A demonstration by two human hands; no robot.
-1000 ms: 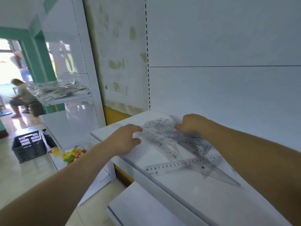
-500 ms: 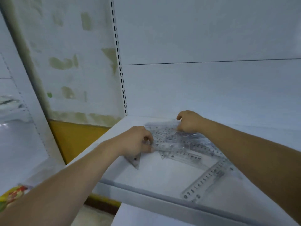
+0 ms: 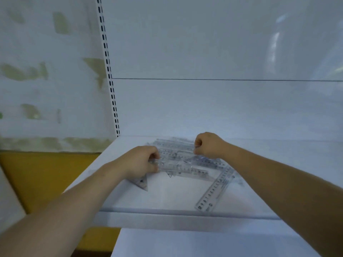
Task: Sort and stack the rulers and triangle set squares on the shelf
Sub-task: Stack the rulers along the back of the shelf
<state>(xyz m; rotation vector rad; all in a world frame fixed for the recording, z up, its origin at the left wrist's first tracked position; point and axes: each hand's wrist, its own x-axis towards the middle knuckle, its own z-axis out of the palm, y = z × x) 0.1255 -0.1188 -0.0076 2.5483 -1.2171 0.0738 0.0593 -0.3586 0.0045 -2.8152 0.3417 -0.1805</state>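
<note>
- White shelf [image 3: 130, 199] fills the middle of the view, backed by a pale panel [image 3: 213, 108], with a slotted upright [image 3: 108, 71] rising at 11 o'clock.
- Patchy peeling wall [image 3: 46, 80] stands at 9 o'clock, with a yellow band [image 3: 40, 179] below it at 8 o'clock.
- A pile of clear rulers and set squares [image 3: 178, 154] lies at the centre, towards the back of the shelf.
- The left hand [image 3: 139, 162] is at the pile's 8 o'clock end, its fingers curled round the pieces there.
- The right hand [image 3: 207, 145] is at the pile's 1 o'clock edge, curled tight. It seems to pinch a piece, though blur hides which.
- A set square corner [image 3: 142, 183] pokes out flat beneath the left hand, towards 6 o'clock.
- A single ruler [image 3: 216, 190] slants from the pile's 4 o'clock side down to the shelf's front edge.
</note>
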